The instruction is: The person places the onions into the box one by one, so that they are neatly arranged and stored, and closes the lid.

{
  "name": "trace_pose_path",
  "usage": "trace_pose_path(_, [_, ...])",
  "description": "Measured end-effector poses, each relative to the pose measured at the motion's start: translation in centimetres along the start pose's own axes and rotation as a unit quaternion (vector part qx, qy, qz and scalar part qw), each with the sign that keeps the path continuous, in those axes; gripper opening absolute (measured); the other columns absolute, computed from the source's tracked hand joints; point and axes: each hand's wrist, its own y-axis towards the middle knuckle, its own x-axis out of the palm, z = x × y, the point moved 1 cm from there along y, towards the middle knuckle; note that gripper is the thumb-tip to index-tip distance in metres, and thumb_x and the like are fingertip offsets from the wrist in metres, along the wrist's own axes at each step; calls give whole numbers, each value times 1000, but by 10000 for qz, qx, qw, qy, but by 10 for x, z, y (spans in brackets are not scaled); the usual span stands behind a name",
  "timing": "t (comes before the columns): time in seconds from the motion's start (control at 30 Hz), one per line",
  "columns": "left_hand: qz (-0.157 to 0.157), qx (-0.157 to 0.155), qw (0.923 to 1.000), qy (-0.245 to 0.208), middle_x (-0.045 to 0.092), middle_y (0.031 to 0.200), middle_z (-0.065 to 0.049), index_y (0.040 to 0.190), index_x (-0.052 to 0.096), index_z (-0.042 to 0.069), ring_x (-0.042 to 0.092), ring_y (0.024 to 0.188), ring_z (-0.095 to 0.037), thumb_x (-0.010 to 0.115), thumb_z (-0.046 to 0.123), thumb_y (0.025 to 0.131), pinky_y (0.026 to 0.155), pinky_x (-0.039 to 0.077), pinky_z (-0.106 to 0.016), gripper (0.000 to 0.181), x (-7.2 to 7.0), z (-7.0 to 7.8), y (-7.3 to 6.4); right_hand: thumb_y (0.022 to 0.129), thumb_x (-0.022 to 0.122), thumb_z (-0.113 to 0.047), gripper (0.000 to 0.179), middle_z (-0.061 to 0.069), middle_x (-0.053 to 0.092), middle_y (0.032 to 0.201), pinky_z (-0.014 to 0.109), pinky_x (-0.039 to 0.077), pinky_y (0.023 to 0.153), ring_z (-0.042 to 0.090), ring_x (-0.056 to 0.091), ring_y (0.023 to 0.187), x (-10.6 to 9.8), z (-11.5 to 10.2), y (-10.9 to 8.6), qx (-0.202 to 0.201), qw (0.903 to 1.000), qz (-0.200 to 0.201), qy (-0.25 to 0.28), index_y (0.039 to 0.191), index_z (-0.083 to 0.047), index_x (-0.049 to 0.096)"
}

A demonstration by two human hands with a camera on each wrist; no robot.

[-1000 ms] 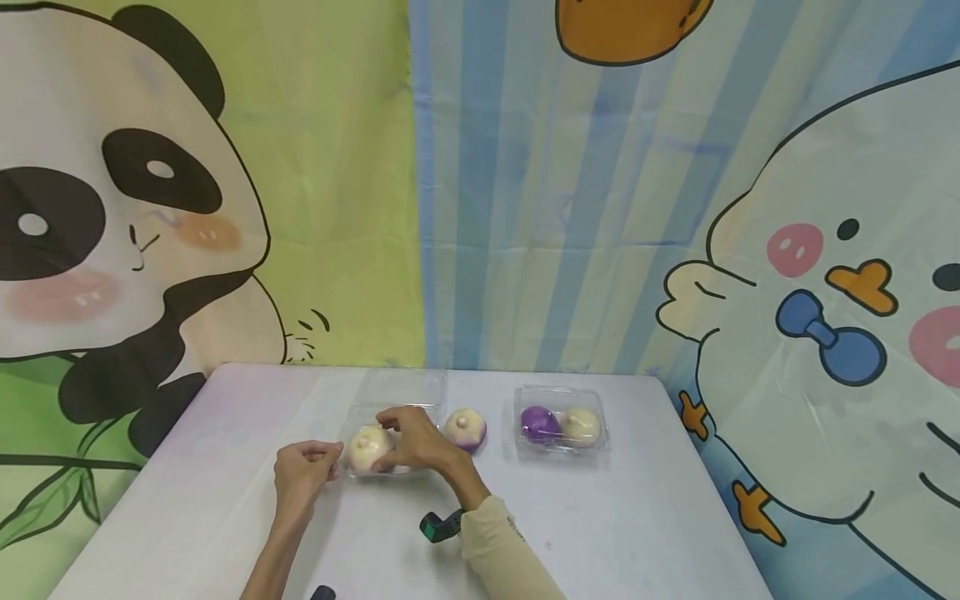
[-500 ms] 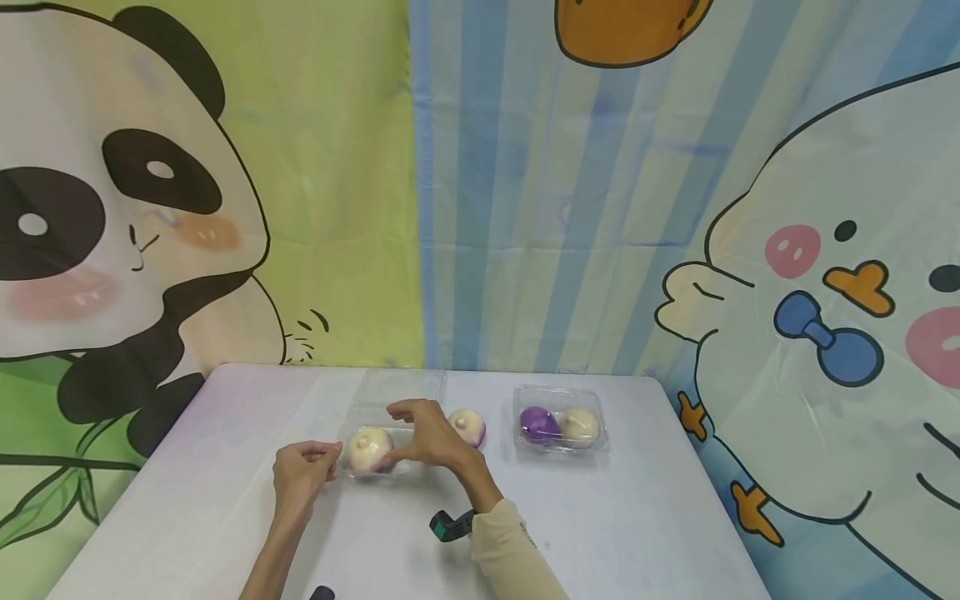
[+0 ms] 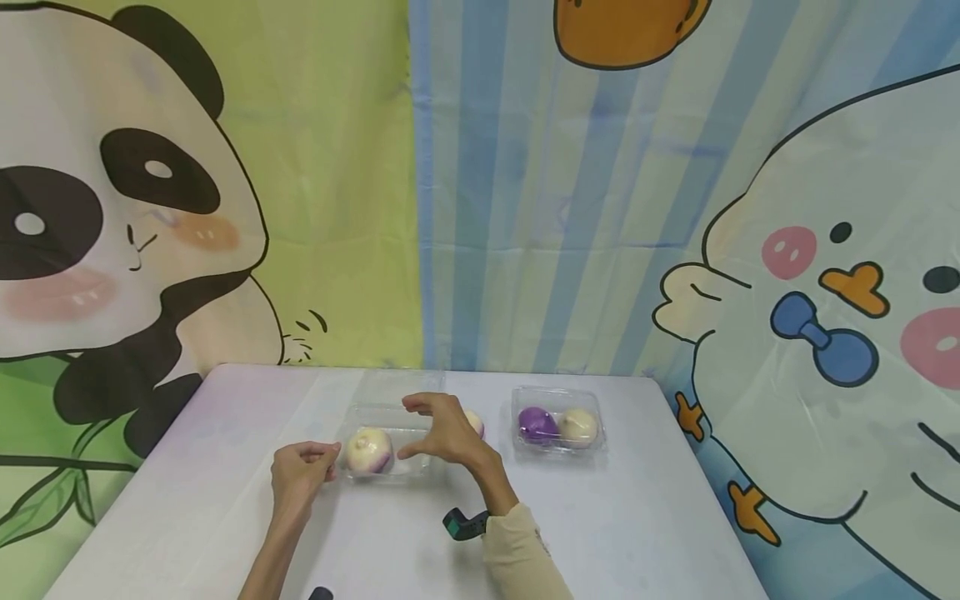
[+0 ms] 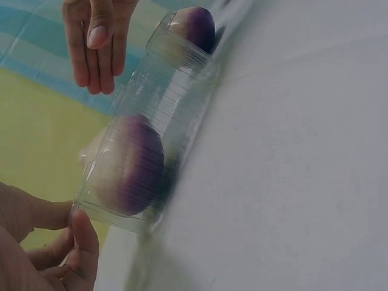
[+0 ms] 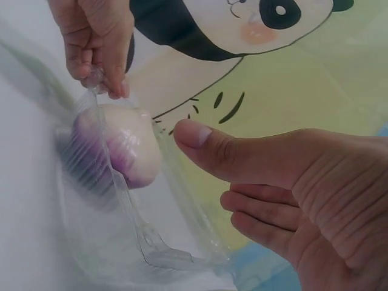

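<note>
My left hand [image 3: 300,479] pinches the near-left rim of a clear plastic clamshell box [image 4: 176,100] between thumb and fingers. The box's lid [image 3: 397,386] is folded back behind it. In the box's left half sits a round white-and-purple vegetable like a turnip [image 3: 369,451], its pale nub turned up; the right half holds nothing. Over that half my right hand [image 3: 450,433] hovers with thumb and fingers spread apart, apart from the vegetable. A second vegetable of the same kind [image 4: 197,30] rests on the table just right of the box, partly hidden behind the right hand in the head view.
Farther right on the white table [image 3: 637,517] stands a closed clear box [image 3: 558,454] with a purple round item [image 3: 537,425] and a cream-white one [image 3: 579,427] in it. A black wrist device [image 3: 463,524] juts from the right wrist. Printed curtains [image 3: 495,208] hang behind the table.
My right hand has let go of the vegetable in the box and moved right, its fingers spreading. The left hand stays at the box's rim.
</note>
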Motion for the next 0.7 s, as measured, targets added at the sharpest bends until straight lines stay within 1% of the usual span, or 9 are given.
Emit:
trace_pose_path(0.07, [-21, 31, 10000, 16, 75, 73, -10, 107, 74, -14, 69, 60, -12, 75, 11, 102, 57, 63, -22, 25, 0, 0, 0, 71, 104, -15, 78, 16, 75, 141, 49, 59, 115, 34, 73, 131, -3, 3, -1, 48, 9999, 77, 44, 139, 0, 70])
trace_pose_path(0.17, [-60, 54, 10000, 31, 75, 75, -12, 108, 74, -14, 69, 60, -13, 75, 11, 103, 58, 64, -23, 26, -1, 0, -1, 70, 105, -14, 78, 16, 76, 139, 49, 59, 115, 34, 73, 131, -8, 7, -3, 108, 9997, 187, 99, 138, -1, 71])
trace_pose_path(0.33, [-52, 85, 9999, 107, 75, 74, -10, 107, 74, -13, 68, 61, -13, 75, 12, 102, 57, 63, -23, 26, -2, 1, -1, 68, 105, -8, 80, 21, 74, 140, 55, 58, 116, 40, 71, 132, -18, 12, -8, 205, 9986, 348, 328, 139, 2, 69])
trace_pose_path(0.47, [-47, 103, 9999, 119, 75, 73, -9, 107, 75, -13, 68, 60, -12, 75, 12, 102, 57, 63, -24, 26, -2, 1, 0, 67, 105, -8, 82, 21, 74, 140, 53, 58, 116, 39, 71, 132, -28, 16, -10, 209, 9986, 473, 142, 140, 1, 69])
trace_pose_path(0.5, [-33, 104, 9999, 129, 75, 73, -9, 107, 75, -13, 69, 60, -12, 75, 12, 102, 58, 64, -24, 26, -2, 1, 1, 67, 105, -8, 82, 23, 74, 140, 54, 58, 115, 40, 72, 132, -30, 18, -11, 197, 9985, 501, 112, 140, 2, 69])
trace_pose_path(0.57, [-2, 133, 9998, 128, 75, 74, -10, 107, 74, -14, 69, 60, -12, 75, 11, 102, 58, 65, -24, 25, -1, 1, 0, 66, 105, -10, 83, 22, 74, 140, 52, 58, 115, 39, 72, 131, -34, 22, -12, 163, 9983, 550, -35, 141, 2, 69])
trace_pose_path(0.7, [76, 185, 9996, 187, 76, 75, -12, 106, 74, -13, 70, 60, -13, 74, 10, 102, 58, 64, -23, 24, 0, 0, -1, 65, 106, -14, 86, 21, 75, 138, 54, 59, 114, 39, 73, 130, -39, 28, -17, 134, 9975, 668, -192, 141, 3, 68])
